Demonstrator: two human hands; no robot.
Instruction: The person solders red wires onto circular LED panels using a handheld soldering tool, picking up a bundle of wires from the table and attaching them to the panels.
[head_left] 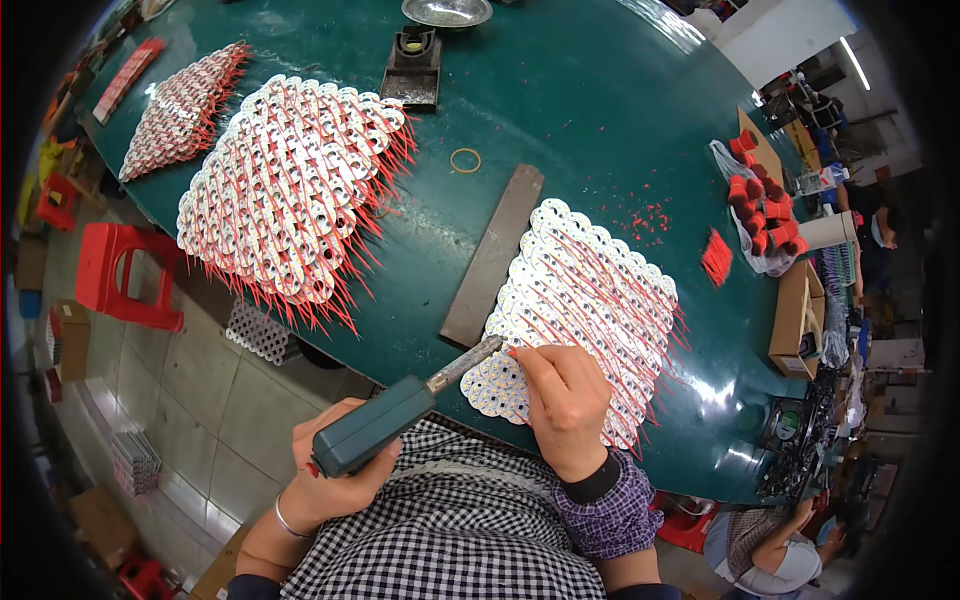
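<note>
While the left hand (335, 492) grips a dark-green soldering tool (374, 425), its long axis slanting across the near edge of the table (590, 100), pointing forward and right to a scalloped white panel (590, 290) by that edge, the right hand (567, 405) pinched closed over it, contents unclear.

Head-worn fisheye, close above left hand (335, 485) and right hand (570, 408), facing down at green table (580, 110)

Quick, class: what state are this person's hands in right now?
Left hand: closed, holding the green soldering tool.
Right hand: pinched closed at the white boards; any held item unclear.
</note>
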